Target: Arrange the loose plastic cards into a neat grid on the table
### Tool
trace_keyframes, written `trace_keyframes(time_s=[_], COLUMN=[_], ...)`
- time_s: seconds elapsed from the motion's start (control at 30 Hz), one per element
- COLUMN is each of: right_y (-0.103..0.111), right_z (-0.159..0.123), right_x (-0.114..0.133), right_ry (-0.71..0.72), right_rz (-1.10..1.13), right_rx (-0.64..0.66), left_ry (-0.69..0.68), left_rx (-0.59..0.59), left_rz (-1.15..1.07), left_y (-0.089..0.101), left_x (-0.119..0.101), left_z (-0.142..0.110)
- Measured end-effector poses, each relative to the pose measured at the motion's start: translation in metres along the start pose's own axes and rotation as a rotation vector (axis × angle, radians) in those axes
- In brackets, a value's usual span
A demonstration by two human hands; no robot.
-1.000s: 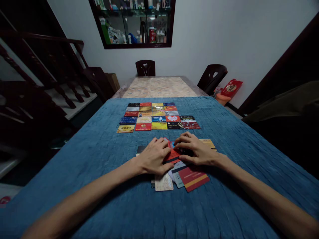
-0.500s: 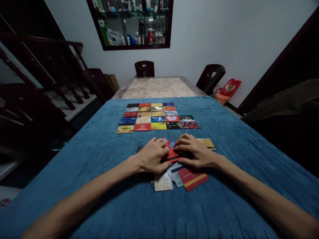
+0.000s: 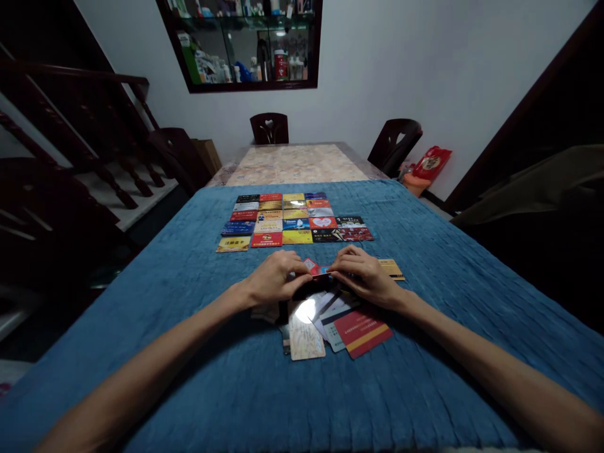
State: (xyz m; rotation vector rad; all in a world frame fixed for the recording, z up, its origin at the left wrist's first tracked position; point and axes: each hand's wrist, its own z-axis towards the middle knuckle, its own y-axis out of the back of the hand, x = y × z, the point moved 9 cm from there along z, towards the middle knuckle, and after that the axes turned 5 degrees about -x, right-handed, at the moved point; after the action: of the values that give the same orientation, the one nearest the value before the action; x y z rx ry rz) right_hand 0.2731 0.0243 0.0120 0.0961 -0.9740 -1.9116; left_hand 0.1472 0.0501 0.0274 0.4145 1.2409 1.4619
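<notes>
My left hand and my right hand pinch opposite ends of a red plastic card, tilted nearly edge-on just above a loose heap of cards. Below them in the heap lie a shiny beige card, a pale card with a dark stripe and a red card with an orange band. A yellow card sticks out beyond my right hand. Farther off, several cards lie face up in close rows, among them a gold card and a black card. My hands hide part of the heap.
A blue cloth covers the near part of the table, with a bare patterned top beyond it. Dark chairs stand around. At the right back, a red bag sits by an orange bin.
Both hands have lifted the red card from the heap and tipped it almost edge-on. The beige card beneath is now more exposed. The view has shifted slightly.
</notes>
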Motion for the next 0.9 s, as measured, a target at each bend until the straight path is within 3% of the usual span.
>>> trace_keyframes(time_s=[0.43, 0.9], right_y=[-0.011, -0.024], right_z=[0.0, 0.0], right_x=[-0.008, -0.014], right_ry=[-0.044, -0.1], right_rz=[-0.171, -0.222], right_rx=[-0.028, -0.017], left_ry=[-0.008, -0.011], left_rx=[-0.113, -0.107], left_rz=[0.018, 0.226], left_y=[0.009, 0.004], left_x=[0.014, 0.018], left_z=[-0.001, -0.003])
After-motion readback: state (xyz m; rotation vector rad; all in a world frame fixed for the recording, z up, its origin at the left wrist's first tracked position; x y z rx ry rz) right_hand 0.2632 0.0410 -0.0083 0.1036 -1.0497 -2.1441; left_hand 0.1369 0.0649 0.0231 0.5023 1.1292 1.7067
